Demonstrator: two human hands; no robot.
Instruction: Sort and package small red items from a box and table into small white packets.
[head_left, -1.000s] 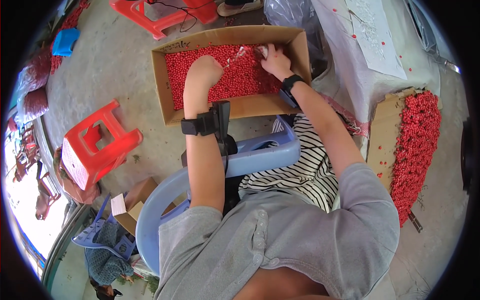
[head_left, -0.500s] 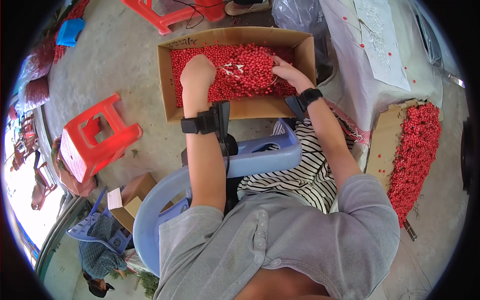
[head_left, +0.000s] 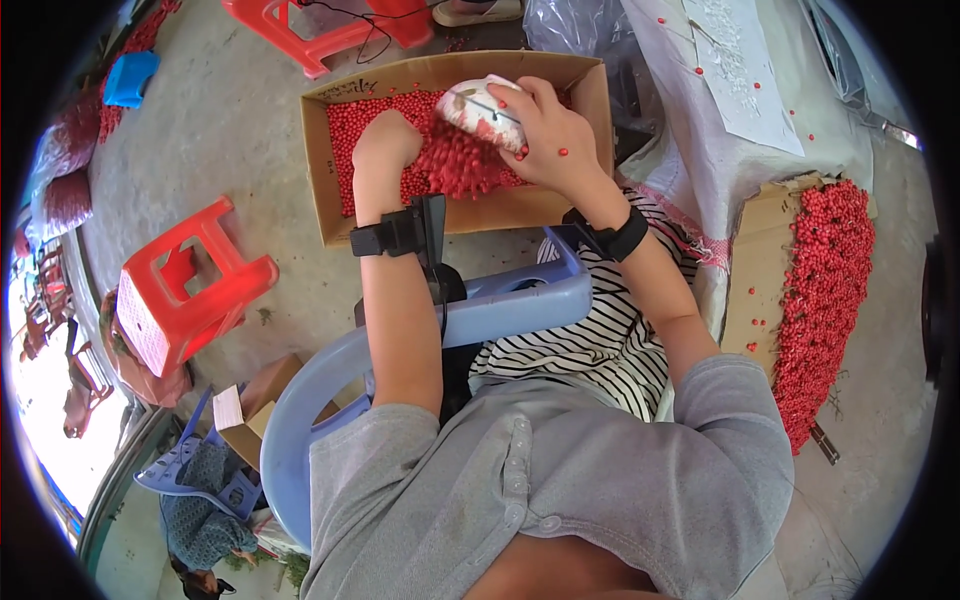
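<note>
A cardboard box (head_left: 505,215) in front of me holds a layer of small round red berries (head_left: 375,105). Above its middle, my right hand (head_left: 556,135) grips a white bowl (head_left: 482,108) by the rim. The bowl is tipped over with its outside toward me, and red berries (head_left: 462,165) spill from under it in a blur. My left hand (head_left: 386,143) is a closed fist just left of the falling berries, over the box. Its fingers face away, so whatever they hold is hidden. Black bands circle both my wrists.
A blue plastic chair arm (head_left: 510,312) curves around my left side. Red stools stand at the left (head_left: 200,285) and far side (head_left: 330,35). To the right are a white-covered table (head_left: 690,140) and a carton heaped with red berries (head_left: 820,310). Another person (head_left: 205,520) sits at the lower left.
My right hand has lifted the bowl out of the berries and tipped it over, pouring them into the box. My left fist stays near the same spot. The whole view has shifted slightly.
</note>
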